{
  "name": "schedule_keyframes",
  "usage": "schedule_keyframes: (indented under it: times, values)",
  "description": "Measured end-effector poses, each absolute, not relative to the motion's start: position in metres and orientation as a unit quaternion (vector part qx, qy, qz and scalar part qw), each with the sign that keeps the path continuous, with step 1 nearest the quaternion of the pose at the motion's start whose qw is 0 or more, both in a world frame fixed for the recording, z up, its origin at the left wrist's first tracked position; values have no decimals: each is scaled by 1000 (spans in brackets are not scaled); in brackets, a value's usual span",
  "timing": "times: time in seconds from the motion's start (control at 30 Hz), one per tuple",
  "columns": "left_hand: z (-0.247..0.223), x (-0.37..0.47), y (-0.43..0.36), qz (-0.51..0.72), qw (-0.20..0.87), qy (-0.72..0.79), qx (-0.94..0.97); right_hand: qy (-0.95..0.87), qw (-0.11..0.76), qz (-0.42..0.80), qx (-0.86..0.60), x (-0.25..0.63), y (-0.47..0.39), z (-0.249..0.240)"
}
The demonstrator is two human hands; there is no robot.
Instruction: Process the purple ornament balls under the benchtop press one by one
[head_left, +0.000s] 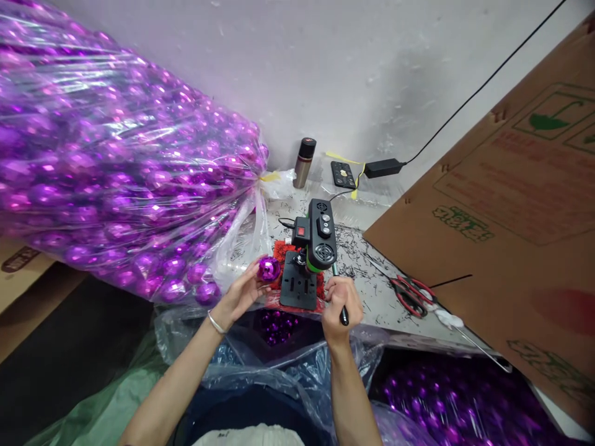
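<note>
A shiny purple bauble (268, 269) sits at the fingertips of my left hand (242, 292), beside a small black machine (320, 232). The machine has round grilles, silver buttons and a red switch, and stands on a black slotted plate (300, 282) over red fuzzy material (283, 251). My right hand (343, 303) is closed around a handle with a black end (344, 317), just right of the plate. A metal rod shows above this fist; I cannot tell whether it joins the machine.
A big clear bag of purple baubles (139, 173) fills the left, with more baubles (437, 396) at lower right. Scissors (411, 294) lie near a leaning cardboard box (502, 235). Behind are a flask (304, 164), a phone (343, 174) and a black adapter (383, 167). Black scraps litter the table.
</note>
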State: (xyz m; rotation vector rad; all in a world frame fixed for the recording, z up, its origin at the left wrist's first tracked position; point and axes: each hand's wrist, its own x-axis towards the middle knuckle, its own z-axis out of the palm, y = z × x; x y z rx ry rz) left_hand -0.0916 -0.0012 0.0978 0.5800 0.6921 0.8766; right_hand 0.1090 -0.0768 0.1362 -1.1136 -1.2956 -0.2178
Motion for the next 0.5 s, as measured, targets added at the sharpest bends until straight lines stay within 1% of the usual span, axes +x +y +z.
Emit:
schedule_keyframes:
  times: [0.1, 0.2, 0.4, 0.5]
  values:
    - [91, -83, -6, 405, 827, 334, 202, -574, 648, -98, -491, 109, -77, 137]
    - [86, -79, -5, 382, 830, 364, 177, -575, 648, -98, -490, 109, -78, 138]
    - [77, -73, -4, 389, 802, 379, 249, -586, 644, -96, -482, 111, -78, 140]
    - [73, -65, -5, 368, 799, 391, 272, -582, 645, -92, -487, 111, -78, 142]
